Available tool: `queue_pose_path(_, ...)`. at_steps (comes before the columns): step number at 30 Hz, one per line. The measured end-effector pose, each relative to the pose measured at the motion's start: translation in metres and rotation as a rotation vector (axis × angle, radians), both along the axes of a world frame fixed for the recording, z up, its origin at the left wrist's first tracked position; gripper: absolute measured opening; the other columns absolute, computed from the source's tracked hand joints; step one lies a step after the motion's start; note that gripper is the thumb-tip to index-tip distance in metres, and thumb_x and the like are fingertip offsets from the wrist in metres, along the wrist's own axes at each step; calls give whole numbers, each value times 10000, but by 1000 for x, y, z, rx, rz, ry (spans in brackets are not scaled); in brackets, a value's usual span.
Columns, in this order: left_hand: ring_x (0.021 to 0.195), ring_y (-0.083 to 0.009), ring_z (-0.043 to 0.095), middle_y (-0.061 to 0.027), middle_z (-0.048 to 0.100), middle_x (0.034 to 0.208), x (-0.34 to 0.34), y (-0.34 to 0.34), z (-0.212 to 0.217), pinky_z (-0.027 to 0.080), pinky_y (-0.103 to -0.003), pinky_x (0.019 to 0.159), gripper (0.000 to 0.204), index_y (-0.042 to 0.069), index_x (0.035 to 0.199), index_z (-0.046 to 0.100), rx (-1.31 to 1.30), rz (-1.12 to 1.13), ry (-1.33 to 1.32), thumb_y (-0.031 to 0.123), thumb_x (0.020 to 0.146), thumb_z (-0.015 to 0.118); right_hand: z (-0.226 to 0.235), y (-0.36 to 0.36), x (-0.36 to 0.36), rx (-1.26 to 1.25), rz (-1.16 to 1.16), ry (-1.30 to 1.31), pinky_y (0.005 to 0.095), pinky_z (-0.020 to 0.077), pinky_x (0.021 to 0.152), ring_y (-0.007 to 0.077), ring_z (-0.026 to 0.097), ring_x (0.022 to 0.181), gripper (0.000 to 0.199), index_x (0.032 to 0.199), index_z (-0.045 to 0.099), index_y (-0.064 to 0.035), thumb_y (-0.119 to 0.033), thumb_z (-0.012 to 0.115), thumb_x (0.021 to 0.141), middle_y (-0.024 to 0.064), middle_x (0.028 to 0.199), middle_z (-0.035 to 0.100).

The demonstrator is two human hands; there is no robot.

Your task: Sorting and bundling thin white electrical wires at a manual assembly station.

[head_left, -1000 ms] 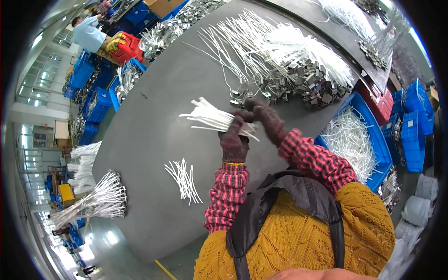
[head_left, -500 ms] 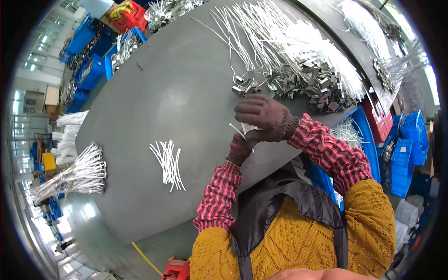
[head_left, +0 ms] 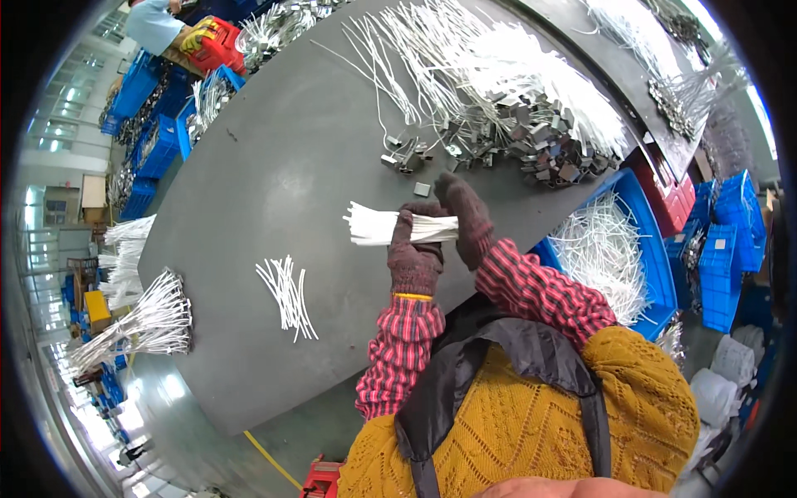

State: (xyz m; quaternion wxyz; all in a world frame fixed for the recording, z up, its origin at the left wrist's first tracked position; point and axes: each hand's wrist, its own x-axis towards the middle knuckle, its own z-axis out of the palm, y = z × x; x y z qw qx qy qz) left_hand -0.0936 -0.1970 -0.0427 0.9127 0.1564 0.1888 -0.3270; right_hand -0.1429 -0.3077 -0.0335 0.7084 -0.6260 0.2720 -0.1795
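Note:
A bundle of short white tubes (head_left: 370, 226) lies level above the grey table (head_left: 216, 199). My left hand (head_left: 415, 253), in a dark glove, is wrapped round its middle. At the bundle's right end is my right hand (head_left: 467, 217), also gloved. Its fingers are stretched out and its palm is against or very close to the tube ends. A single small metal block (head_left: 422, 190) sits on the table just beyond the bundle. Farther off is a pile of metal clips (head_left: 548, 141) attached to long white strands (head_left: 531, 62).
Loose white tubes (head_left: 286, 297) lie left of my hands. A tied white bundle (head_left: 149, 319) overhangs the table's left edge. At right stands a blue bin (head_left: 656, 249) of white tubes. A co-worker's light blue sleeve (head_left: 154, 23) shows at the far left, near a red crate (head_left: 217, 51).
The tube bundle, mostly hidden between my hands before, now shows lengthwise in my left hand. My right hand has moved from over it to its right end. The single metal block has come into sight.

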Motion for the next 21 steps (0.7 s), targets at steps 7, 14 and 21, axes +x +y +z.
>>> queue_pose_path(7, 1081, -310, 639, -151, 664, 1069, -8, -3, 21, 501, -473, 1017, 262, -7, 1095, 600, -11, 93, -81, 213, 954, 625, 21, 20, 5, 254, -81, -42, 366, 469, 992, 217, 594, 1111, 488, 1334, 561, -13, -363, 551, 994, 132, 1226, 629)
queue_pose_path(14, 994, -244, 645, -106, 663, 1069, -8, -4, 25, 544, -372, 877, 266, 16, 1176, 615, 164, -40, 66, 185, 971, 626, 3, 38, 4, 48, -35, -69, 362, 460, 1012, 222, 592, 1138, 411, 1348, 546, -11, -220, 561, 995, 126, 1234, 632)
queue_pose_path(21, 876, -183, 664, -64, 694, 984, -16, 125, -62, 534, -319, 806, 196, 15, 1089, 653, 868, -415, -935, 117, 950, 561, -60, 23, -8, -293, 99, 214, 342, 501, 938, 204, 621, 1066, 493, 1388, 534, -60, -172, 661, 925, 127, 1196, 646)
